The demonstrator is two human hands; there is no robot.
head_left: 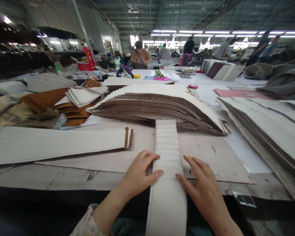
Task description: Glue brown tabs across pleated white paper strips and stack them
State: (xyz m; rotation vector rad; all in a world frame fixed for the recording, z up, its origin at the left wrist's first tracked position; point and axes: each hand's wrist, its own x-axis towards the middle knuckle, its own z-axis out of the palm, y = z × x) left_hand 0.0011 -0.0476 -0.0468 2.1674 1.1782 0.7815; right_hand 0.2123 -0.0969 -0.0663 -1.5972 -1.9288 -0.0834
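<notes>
A long off-white strip (pixel 166 190), of fabric or leather by its look, runs from the table's front edge away from me. Crosswise ridges, like staggered layers, mark its far part, which reaches the big fanned stack. My left hand (pixel 142 173) rests at its left edge, thumb and index fingertip on the surface and spread apart. Across from it, my right hand (pixel 203 183) has its thumb at the strip's right edge, with the other fingers stretched out beside it. Neither hand is closed around anything. Just beyond lies a thick fanned stack of white-faced, brown-edged pieces (pixel 147 106).
White panels with brown end tabs (pixel 64 142) lie at left. Brown and white pieces (pixel 71 105) are heaped behind them. More stacked panels (pixel 267 131) fill the right side. A red tape roll (pixel 193 86) sits farther back. Another person (pixel 140 57) works across the tables.
</notes>
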